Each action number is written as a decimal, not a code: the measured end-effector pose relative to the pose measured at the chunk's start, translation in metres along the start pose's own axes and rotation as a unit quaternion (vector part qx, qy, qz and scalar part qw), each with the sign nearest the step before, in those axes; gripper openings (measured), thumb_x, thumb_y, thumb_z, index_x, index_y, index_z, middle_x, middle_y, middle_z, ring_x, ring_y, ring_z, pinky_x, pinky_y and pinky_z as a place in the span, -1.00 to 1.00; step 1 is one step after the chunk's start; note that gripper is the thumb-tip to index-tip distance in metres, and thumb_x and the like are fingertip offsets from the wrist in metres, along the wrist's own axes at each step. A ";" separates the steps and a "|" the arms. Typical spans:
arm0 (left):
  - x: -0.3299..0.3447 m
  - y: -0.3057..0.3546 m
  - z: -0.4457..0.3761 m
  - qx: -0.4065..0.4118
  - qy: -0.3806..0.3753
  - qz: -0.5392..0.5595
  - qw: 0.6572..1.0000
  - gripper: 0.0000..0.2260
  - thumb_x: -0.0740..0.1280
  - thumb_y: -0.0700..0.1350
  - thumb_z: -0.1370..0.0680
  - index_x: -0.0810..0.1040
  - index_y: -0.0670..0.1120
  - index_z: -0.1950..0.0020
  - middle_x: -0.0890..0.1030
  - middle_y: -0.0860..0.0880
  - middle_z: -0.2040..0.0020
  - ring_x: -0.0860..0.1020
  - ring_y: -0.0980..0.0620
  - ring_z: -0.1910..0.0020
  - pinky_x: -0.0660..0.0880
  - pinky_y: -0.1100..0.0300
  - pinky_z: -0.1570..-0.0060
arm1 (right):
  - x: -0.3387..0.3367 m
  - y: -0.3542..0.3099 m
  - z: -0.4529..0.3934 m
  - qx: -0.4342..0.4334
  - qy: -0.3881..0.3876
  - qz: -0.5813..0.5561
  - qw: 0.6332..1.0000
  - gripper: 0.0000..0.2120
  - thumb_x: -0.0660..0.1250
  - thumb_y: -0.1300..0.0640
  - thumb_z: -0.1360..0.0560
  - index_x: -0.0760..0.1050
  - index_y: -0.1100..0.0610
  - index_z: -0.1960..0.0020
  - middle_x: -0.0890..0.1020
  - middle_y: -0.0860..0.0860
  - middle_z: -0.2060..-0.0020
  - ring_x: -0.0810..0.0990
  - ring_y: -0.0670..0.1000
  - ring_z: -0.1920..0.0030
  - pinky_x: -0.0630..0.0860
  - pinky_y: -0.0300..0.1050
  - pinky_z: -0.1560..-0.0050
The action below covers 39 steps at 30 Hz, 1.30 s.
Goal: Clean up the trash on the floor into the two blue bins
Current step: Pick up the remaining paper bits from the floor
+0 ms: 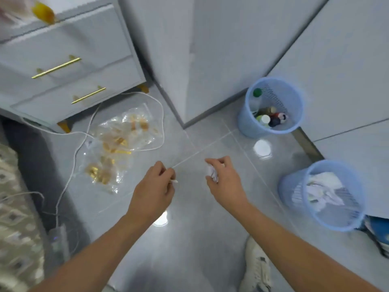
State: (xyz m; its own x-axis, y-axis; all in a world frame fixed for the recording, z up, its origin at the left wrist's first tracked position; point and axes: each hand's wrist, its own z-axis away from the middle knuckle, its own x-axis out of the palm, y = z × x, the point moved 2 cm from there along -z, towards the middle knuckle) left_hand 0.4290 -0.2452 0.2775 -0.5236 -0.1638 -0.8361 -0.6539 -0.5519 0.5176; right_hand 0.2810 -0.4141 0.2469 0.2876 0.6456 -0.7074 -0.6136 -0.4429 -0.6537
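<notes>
My right hand (224, 180) is closed around a crumpled white paper ball (212, 172) above the grey tiled floor. My left hand (156, 186) pinches a small white scrap (174, 181) between its fingertips. Clear plastic bags with orange and gold print (117, 144) lie on the floor to the left of both hands. A blue mesh bin (250, 123) by the wall at the upper right holds several bottles. A second blue mesh bin (290, 190) at the right holds crumpled white paper.
A white drawer cabinet with gold handles (63, 68) stands at the upper left. White cables (162, 114) run across the floor to a power strip (57, 239). A patterned bed edge (14, 207) is at the left. My white shoe (257, 268) is at the bottom; a blue shoe (379, 230) lies behind the near bin.
</notes>
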 end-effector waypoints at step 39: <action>0.098 0.067 -0.021 0.004 -0.079 -0.005 0.997 -0.75 0.26 -0.02 -0.61 0.53 0.01 -0.28 0.49 0.03 -0.15 0.47 -0.01 -0.19 0.58 -0.02 0.07 | -0.028 0.071 0.047 0.079 -0.003 0.041 0.996 -0.69 0.40 0.11 -0.48 0.51 0.00 -0.21 0.54 -0.06 -0.05 0.59 0.01 -0.03 0.57 0.05 -0.08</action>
State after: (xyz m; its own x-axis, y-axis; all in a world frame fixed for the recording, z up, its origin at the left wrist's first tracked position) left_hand 0.3457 -0.3156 0.2267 -0.5959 -0.0259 -0.8027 -0.6644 -0.5456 0.5108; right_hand 0.1950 -0.4340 0.2328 0.2274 0.6155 -0.7546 -0.7436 -0.3906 -0.5427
